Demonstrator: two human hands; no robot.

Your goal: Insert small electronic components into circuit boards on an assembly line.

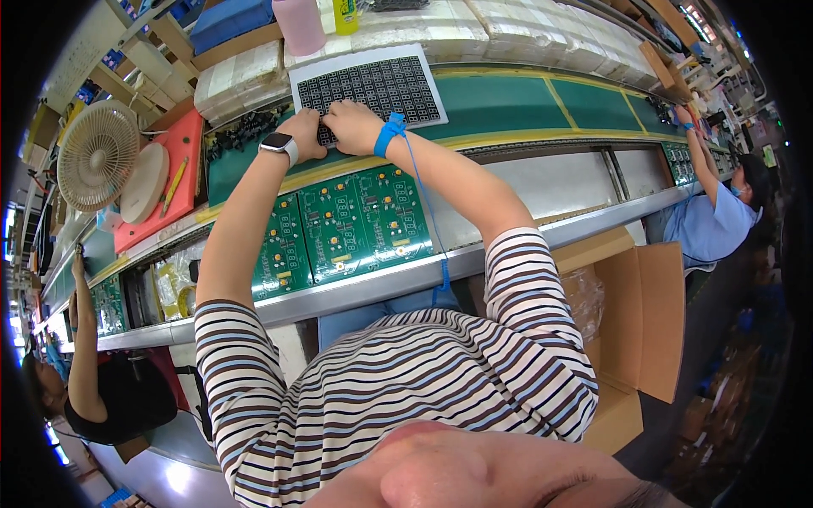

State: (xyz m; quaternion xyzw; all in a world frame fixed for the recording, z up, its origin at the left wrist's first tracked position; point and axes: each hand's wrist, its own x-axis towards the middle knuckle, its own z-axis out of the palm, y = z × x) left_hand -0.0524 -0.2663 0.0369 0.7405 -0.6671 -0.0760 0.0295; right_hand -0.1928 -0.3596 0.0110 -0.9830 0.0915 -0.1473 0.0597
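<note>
A white foam tray (430, 80) filled with rows of black digit display modules (373, 89) lies on the green work surface. At its near left corner my left hand (303, 134) and my right hand (353, 127) are close together, fingers curled. A dark gap with black parts shows between them; whatever the fingertips hold is hidden. The left wrist wears a watch (279, 145), the right a blue wrist strap (391, 134) with a coiled cord. Below my hands, green circuit boards (364, 220) with digit outlines and small yellow-orange parts lie on the line.
White foam blocks (542, 38) line the back, with a pink bottle (299, 25) and yellow bottle (345, 15). At left stand a fan (97, 157) and a red board (174, 169). An open carton (631, 313) is at lower right. Co-workers (707, 216) sit on both sides.
</note>
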